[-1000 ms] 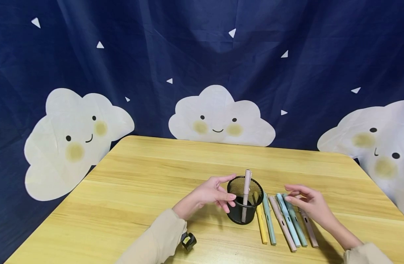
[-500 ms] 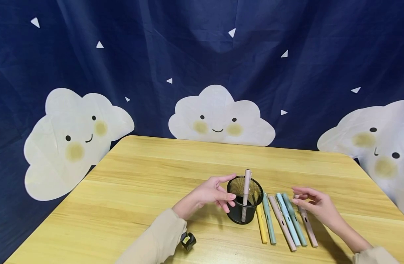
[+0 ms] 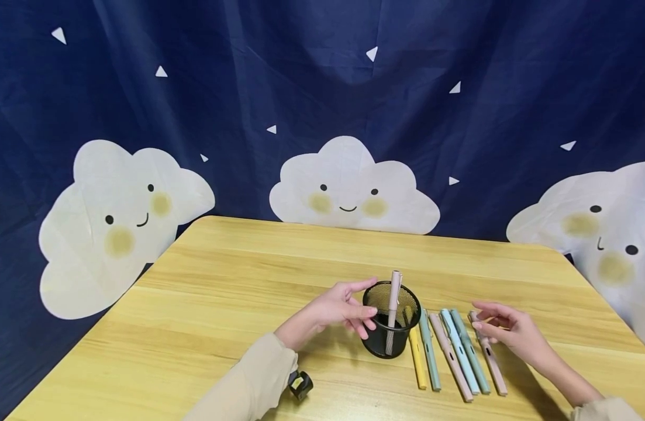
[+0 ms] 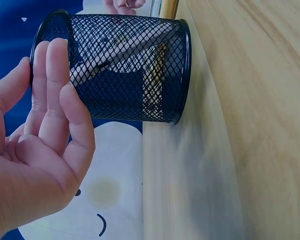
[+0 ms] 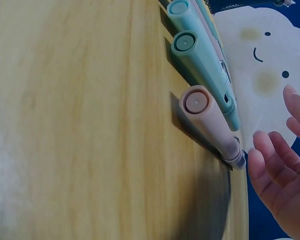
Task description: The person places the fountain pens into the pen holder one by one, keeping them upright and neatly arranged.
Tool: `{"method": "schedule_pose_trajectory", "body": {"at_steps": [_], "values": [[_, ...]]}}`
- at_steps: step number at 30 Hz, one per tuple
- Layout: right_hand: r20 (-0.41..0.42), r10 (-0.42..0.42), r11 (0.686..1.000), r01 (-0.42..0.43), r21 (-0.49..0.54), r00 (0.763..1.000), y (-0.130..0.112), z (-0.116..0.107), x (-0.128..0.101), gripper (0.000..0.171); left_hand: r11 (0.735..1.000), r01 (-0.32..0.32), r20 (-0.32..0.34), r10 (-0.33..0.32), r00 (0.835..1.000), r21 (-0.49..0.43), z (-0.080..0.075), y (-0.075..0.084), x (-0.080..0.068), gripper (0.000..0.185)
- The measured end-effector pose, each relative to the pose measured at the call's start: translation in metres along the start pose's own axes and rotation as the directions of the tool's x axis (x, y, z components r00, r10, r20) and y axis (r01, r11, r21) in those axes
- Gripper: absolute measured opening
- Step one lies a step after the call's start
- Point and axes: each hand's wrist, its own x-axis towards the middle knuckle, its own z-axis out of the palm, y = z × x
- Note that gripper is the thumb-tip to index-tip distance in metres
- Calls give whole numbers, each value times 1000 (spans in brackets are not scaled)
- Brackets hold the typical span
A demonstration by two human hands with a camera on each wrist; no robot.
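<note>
A black mesh pen holder (image 3: 377, 345) stands upright on the table with a pink pen (image 3: 394, 292) leaning inside, clip end up. My left hand (image 3: 340, 310) touches the holder's left side, index finger along the back rim and thumb at the front rim; in the left wrist view its fingers lie fairly straight against the mesh. My right hand (image 3: 511, 330) is at the far end of the rightmost pink pen (image 3: 492, 359), thumb and fingers apart. In the right wrist view the fingertips (image 5: 257, 155) are just beside that pen's end, which lies flat on the table.
Left of that pen lie a green pen (image 3: 471, 354), a light blue pen (image 3: 460, 354), another pink pen (image 3: 451, 356), a blue-green pen (image 3: 429, 354) and a yellow pen (image 3: 418, 362). A dark blue curtain (image 3: 322, 76) with clouds hangs behind the wooden table (image 3: 238, 275).
My right hand has moved right and slightly toward me, from above the green pen to the end of the rightmost pink pen. The left hand and holder have stayed in place.
</note>
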Motion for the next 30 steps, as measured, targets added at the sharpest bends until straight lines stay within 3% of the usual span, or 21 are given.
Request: {"method": "schedule_pose_trajectory", "body": {"at_steps": [8, 19, 30], "values": [[21, 45, 999, -45, -20, 999, 5, -7, -3, 48, 1000, -12, 11, 12, 1000, -6, -1, 0, -1, 59], [185, 105, 992, -115, 43, 977, 12, -20, -5, 53, 1000, -6, 5, 6, 1000, 0, -1, 0, -1, 57], [271, 139, 990, -137, -26, 953, 14, -25, -2, 56, 1000, 0, 1, 0, 1000, -11, -1, 0, -2, 57]]}}
